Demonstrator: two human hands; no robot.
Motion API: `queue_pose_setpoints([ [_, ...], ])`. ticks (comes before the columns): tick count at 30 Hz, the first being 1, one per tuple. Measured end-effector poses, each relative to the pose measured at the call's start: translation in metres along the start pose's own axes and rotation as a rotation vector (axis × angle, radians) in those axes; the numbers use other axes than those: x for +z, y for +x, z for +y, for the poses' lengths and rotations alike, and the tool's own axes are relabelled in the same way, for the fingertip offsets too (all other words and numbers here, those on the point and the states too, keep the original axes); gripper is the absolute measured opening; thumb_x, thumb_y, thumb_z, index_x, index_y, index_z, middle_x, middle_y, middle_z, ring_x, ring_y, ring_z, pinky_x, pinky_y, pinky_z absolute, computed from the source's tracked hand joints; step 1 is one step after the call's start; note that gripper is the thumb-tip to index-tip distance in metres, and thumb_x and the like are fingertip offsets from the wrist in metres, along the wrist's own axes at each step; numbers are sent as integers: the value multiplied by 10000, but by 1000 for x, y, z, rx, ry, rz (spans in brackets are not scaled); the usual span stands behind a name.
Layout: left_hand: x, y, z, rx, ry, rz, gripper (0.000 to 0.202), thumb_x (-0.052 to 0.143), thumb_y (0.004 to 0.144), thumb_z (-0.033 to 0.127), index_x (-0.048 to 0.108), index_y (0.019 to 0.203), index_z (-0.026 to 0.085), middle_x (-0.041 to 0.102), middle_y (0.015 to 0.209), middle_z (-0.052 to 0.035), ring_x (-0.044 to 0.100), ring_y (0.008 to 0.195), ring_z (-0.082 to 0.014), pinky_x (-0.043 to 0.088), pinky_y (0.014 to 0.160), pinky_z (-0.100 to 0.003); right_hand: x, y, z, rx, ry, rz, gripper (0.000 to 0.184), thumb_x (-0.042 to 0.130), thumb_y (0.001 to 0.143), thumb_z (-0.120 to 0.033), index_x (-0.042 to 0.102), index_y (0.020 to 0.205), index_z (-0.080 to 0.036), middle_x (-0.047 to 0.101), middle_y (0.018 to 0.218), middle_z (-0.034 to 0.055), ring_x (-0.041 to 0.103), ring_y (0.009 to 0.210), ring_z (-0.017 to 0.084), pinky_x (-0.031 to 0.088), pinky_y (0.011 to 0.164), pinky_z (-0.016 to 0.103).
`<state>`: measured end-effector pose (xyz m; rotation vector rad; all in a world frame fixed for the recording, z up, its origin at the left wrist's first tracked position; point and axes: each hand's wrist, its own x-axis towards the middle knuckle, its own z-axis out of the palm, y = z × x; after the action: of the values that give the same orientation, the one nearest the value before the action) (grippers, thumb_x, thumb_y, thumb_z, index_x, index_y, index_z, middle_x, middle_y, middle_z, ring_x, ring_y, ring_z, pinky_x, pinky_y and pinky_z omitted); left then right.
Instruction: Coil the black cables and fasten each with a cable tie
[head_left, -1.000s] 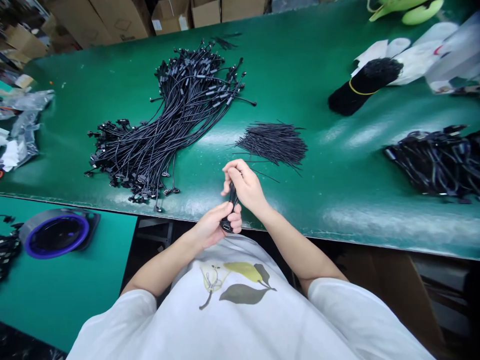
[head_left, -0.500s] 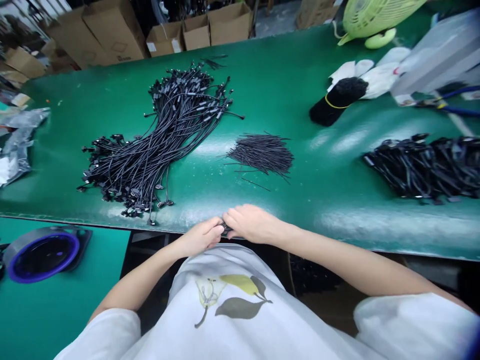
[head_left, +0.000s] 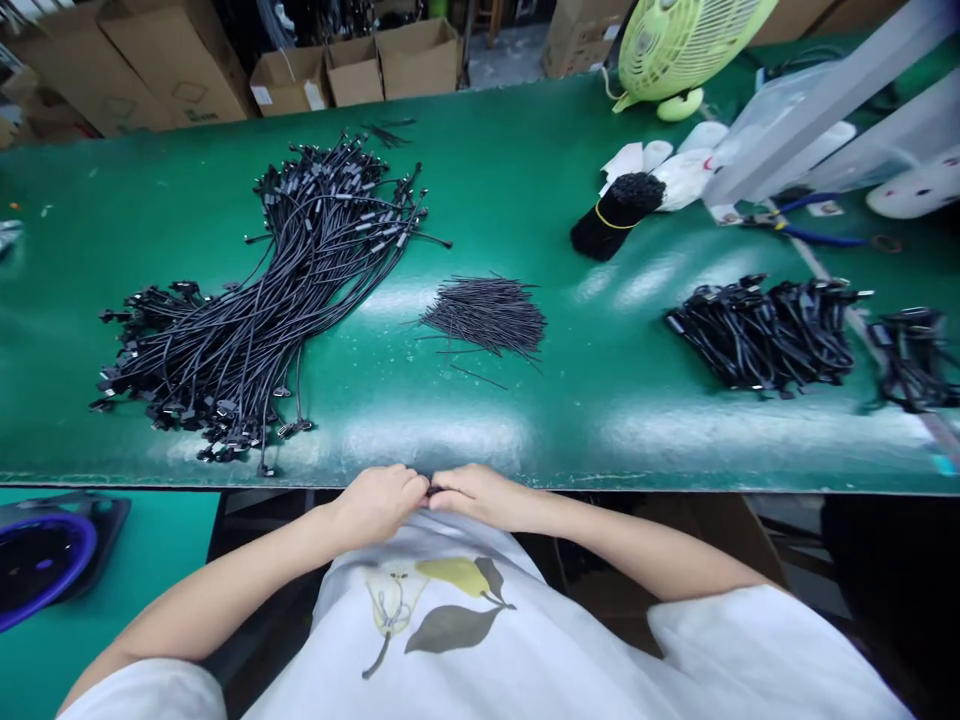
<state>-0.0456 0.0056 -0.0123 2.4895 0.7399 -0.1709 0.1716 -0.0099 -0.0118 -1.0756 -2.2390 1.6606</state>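
So, left hand (head_left: 373,505) and right hand (head_left: 480,497) clenched together at front edge of green bench (head_left: 480,440), pinching small black cable piece (head_left: 433,490), mostly hidden; heap of black cables (head_left: 255,320) toward left.

A white short-sleeved T-shirt (head_left: 570,680) with a printed pear (head_left: 390,605) and leaves (head_left: 452,628).

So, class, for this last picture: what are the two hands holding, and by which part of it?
The left hand and right hand pinch a small black piece between them. The hands hide most of it, so which part is held cannot be told.
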Motion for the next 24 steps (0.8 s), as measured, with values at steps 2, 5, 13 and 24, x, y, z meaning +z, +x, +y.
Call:
queue_pose_setpoints([
  [2,3,6,-8,-177,-197,119,230,372,973,285,527,838,182,584,739,-39,553,684,-187,380,597,-279,-17,-4,8,-41,-141,194,286,467,959,-414,608,929,-168,615,879,56,565,803,173,451,738,295],
  [5,-2,16,-16,-382,-775,364,276,381,964,400,494,820,194,438,597,41,440,538,-127,338,529,-241,-60,-17,31,60,-385,732,279,416,981,-367,624,1046,-194,614,1052,103,567,993,216,444,855,341],
  [13,-19,40,2,-398,-1694,588,402,691,783,520,525,810,155,343,556,90,318,464,-47,275,444,-171,-111,-31,104,513,-541,995,131,528,845,-295,571,772,-195,556,842,65,534,733,201,419,677,329],
  [24,-14,56,19,-313,-1805,517,545,681,812,493,507,1206,159,354,576,96,313,467,-57,266,443,-168,-30,18,22,85,246,674,200,482,876,-382,552,911,-198,576,727,-3,530,610,133,451,613,274],
])
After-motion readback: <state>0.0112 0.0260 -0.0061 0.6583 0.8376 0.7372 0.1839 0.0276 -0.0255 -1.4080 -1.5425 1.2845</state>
